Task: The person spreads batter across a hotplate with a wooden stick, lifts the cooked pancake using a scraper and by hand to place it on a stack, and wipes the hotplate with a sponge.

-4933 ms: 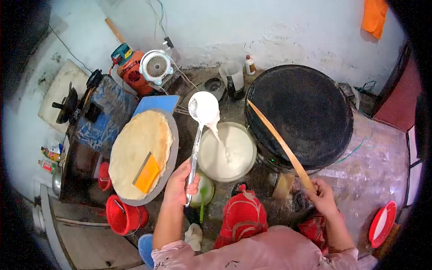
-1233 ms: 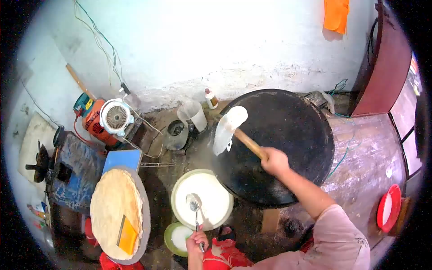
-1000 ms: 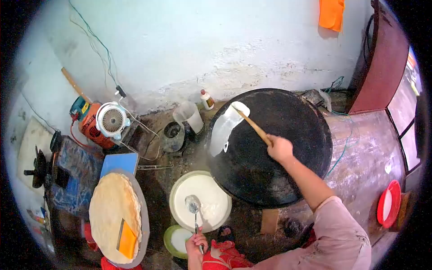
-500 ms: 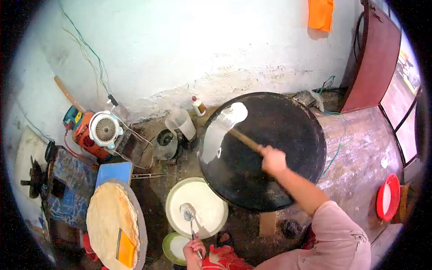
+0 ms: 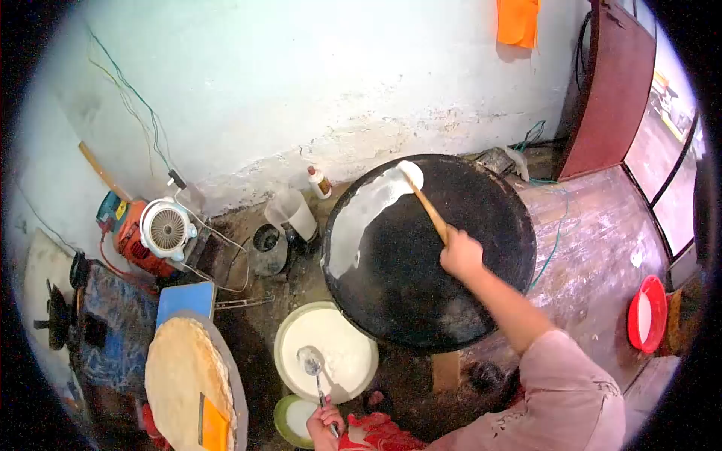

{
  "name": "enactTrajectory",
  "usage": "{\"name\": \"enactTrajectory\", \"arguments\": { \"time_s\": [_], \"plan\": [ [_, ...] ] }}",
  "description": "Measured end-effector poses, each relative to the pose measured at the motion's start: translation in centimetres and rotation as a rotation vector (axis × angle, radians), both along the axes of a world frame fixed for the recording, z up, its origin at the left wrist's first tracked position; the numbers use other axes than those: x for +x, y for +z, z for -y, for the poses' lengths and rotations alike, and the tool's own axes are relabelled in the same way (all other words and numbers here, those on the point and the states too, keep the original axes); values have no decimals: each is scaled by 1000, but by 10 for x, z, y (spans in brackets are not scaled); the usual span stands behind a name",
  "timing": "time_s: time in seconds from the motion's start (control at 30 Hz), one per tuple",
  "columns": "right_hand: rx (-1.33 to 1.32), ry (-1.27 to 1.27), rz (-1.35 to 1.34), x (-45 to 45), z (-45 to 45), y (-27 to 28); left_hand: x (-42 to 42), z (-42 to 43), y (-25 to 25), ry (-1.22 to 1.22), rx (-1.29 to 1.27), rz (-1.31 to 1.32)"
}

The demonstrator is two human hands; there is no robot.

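My right hand point(image 5: 462, 254) is closed round the wooden handle of a batter spreader point(image 5: 429, 207), over the large round black griddle point(image 5: 429, 293). The spreader's far end lies in white batter point(image 5: 361, 218), which forms a curved band along the griddle's left and upper-left side. Near the bottom, my left hand point(image 5: 325, 421) grips a metal ladle point(image 5: 310, 362). The ladle's bowl is above or at the surface of white batter in a wide basin point(image 5: 278, 353); I cannot tell which. A smaller green bowl point(image 5: 280, 421) with white contents sits beside it, partly under the basin.
At lower left stands a stack of thin round flatbreads point(image 5: 177, 361) with an orange-handled scraper point(image 5: 215, 425) on it. A blower point(image 5: 167, 228), a clear jug point(image 5: 292, 214) and a bottle point(image 5: 319, 183) are near the wall. A red basin point(image 5: 659, 316) sits at right.
My right hand has swept the spreader's end up and right, carrying the batter band along the griddle's upper-left edge. My left hand still holds the ladle in the same place. The view has shifted slightly.
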State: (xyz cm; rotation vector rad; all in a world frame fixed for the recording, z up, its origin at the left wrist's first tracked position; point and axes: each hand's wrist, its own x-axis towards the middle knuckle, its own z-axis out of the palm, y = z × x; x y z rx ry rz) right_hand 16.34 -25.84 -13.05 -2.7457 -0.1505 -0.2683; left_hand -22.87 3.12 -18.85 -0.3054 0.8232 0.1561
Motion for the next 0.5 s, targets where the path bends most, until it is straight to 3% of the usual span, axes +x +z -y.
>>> {"name": "enactTrajectory", "arguments": {
  "time_s": [0.03, 0.1, 0.17, 0.23, 0.27, 0.33, 0.37, 0.47, 0.5],
  "plan": [
    [43, -6, -36, -23, -8, -4, 5, 2, 8, 0, -11, -2],
    [-10, 267, -53, -47, -18, 4, 10, 6, 18, 0, -28, -19],
    [-265, 126, 16, -10, -7, -7, 7, 11, 15, 21, 37, -6],
    [-254, -9, -12, 22, 26, -8, 4, 8, 20, -91, 81, 103],
    [-251, -18, -12, 16, 25, -5, 6, 5, 19, -20, -23, 54],
    [50, -87, -144, -6, 22, 10, 1, -3, 6, -55, -34, 70],
    [74, -113, -244, -19, 5, 26, 0, -5, -1, -78, -42, 79],
    [-94, 125, -68, 2, -26, 11, 2, -1, -1, -48, -69, 103],
    [-254, 53, -88, 25, -25, 7, 3, 0, 0, -39, -57, 78]
  ]
}}
